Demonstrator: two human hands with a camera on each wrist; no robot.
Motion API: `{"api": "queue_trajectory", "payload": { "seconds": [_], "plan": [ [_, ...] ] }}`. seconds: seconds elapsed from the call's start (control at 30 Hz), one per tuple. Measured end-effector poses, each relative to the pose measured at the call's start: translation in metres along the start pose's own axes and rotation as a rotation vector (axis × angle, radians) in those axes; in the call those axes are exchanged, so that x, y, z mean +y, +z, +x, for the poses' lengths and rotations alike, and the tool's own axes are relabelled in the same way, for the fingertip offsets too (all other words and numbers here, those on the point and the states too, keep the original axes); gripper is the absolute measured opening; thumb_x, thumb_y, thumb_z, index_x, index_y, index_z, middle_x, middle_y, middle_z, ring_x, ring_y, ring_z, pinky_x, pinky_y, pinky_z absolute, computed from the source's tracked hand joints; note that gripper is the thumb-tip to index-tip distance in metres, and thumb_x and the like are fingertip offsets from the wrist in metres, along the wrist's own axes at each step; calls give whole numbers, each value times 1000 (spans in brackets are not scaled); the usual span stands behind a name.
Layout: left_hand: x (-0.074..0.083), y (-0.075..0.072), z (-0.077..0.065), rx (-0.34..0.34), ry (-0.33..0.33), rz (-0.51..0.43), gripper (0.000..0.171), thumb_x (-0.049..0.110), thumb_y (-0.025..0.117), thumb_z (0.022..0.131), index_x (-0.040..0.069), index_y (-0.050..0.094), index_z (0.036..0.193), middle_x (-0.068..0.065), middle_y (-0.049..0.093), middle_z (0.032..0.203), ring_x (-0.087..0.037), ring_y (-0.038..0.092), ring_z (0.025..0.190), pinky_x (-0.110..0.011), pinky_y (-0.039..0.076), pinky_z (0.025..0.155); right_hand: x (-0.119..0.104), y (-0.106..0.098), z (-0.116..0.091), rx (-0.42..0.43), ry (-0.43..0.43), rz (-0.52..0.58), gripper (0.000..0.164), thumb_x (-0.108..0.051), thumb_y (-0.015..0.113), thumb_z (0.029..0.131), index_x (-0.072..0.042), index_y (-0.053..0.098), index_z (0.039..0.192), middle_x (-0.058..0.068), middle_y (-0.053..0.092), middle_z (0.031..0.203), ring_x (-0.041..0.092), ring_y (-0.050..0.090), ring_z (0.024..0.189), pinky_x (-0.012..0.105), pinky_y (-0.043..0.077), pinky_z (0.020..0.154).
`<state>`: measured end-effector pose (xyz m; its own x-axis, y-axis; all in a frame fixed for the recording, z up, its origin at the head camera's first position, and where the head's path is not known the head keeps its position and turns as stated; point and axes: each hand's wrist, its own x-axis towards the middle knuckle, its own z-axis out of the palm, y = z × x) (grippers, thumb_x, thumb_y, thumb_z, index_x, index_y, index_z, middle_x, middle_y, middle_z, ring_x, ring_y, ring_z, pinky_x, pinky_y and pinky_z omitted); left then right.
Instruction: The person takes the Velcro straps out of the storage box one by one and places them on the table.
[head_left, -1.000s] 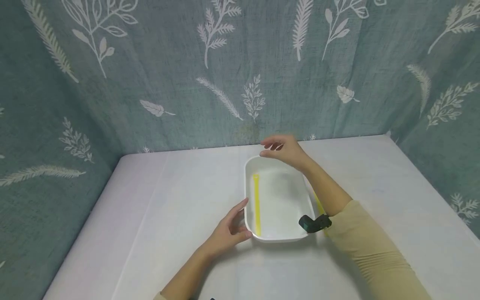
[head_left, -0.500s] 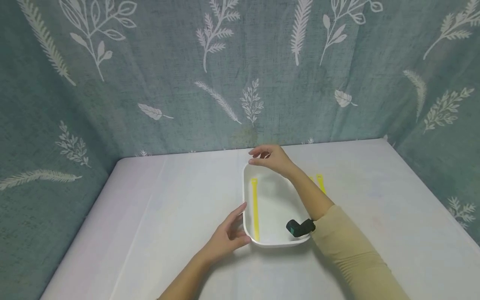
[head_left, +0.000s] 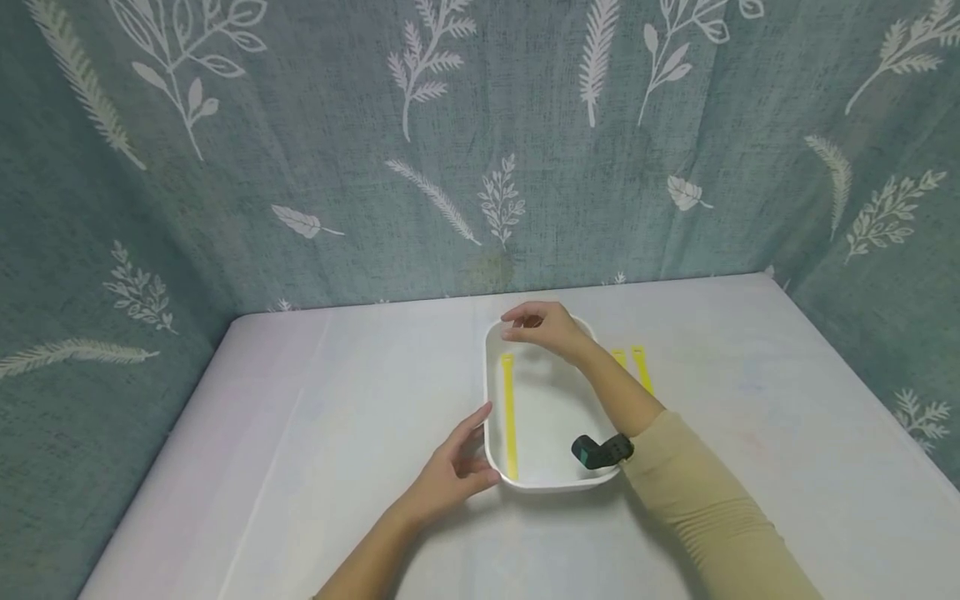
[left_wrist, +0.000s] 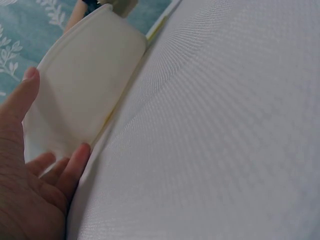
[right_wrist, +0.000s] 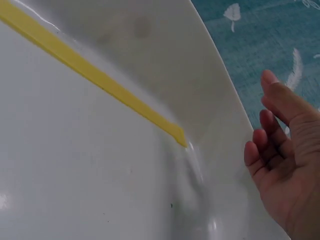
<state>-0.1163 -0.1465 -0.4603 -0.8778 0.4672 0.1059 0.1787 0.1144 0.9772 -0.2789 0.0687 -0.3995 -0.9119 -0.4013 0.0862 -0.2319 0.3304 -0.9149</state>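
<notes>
A white, round-cornered tray (head_left: pixel 551 417) stands on the table, with a flat yellow strip (head_left: pixel 510 417) lying inside along its left wall. My left hand (head_left: pixel 453 471) rests spread against the tray's near left corner; in the left wrist view its fingers (left_wrist: pixel 75 165) touch the outer wall low down. Over the tray's far end hangs my right hand (head_left: pixel 546 327), fingers loosely bent and nothing between them. From the right wrist view, that hand (right_wrist: pixel 287 155) is at the tray's rim, apart from the yellow strip (right_wrist: pixel 100 75).
Two more yellow strips (head_left: pixel 642 367) lie on the table just right of the tray, partly hidden by my right forearm. A teal curtain (head_left: pixel 337 167) with white leaf prints hangs behind the white-covered table (head_left: pixel 360 400).
My right hand has moved left and a little nearer, from beyond the far rim to over the tray's far end. The left hand has stayed at its corner.
</notes>
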Motion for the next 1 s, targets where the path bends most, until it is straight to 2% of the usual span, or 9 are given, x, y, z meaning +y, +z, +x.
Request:
{"api": "queue_trajectory", "payload": {
  "seconds": [0.1,0.23,0.37,0.5,0.73,0.8,1.0],
  "plan": [
    [1,0,0,-1,4,-1,81,11,71,84,12,24,150,-11,24,155,-35,37,135,-28,52,89,2,0,0,-15,-1,15,32,-20,74,82,-6,69,110,3,61,85,18,53,77,32,49,69],
    [2,0,0,1,5,-7,81,11,71,84,13,25,150,-11,24,155,-35,37,135,-29,52,88,2,2,-1,-69,57,-19,37,-22,76,81,-6,67,114,2,56,80,16,50,70,34,49,66],
    [1,0,0,4,13,-12,80,11,71,84,14,26,150,-12,26,154,-36,37,134,-29,53,88,5,3,-1,-127,106,-76,45,-21,77,79,-6,64,119,1,55,78,14,47,65,28,44,62],
    [0,1,0,-2,24,-10,79,10,70,85,14,25,150,-12,26,154,-36,37,134,-30,53,88,10,4,1,-155,115,-122,49,-20,79,77,-6,62,121,1,56,78,12,48,62,24,43,59],
    [0,0,-1,-12,9,-24,78,11,70,85,16,25,150,-14,26,154,-38,38,133,-30,53,88,14,5,4,-248,159,-53,49,-13,79,77,-2,60,121,3,62,75,18,54,56,27,48,58],
    [1,0,0,-14,0,-31,78,12,70,85,17,26,149,-15,27,153,-38,40,132,-30,53,88,15,5,5,-257,172,-39,50,-11,79,76,-1,60,121,2,61,74,17,52,56,26,47,58],
    [2,-1,1,-16,-23,-28,77,14,71,85,18,27,148,-19,30,151,-40,51,121,-29,54,85,20,9,7,-252,150,-97,52,-6,81,72,3,59,118,-1,51,64,10,45,55,21,40,55]
  ]
}}
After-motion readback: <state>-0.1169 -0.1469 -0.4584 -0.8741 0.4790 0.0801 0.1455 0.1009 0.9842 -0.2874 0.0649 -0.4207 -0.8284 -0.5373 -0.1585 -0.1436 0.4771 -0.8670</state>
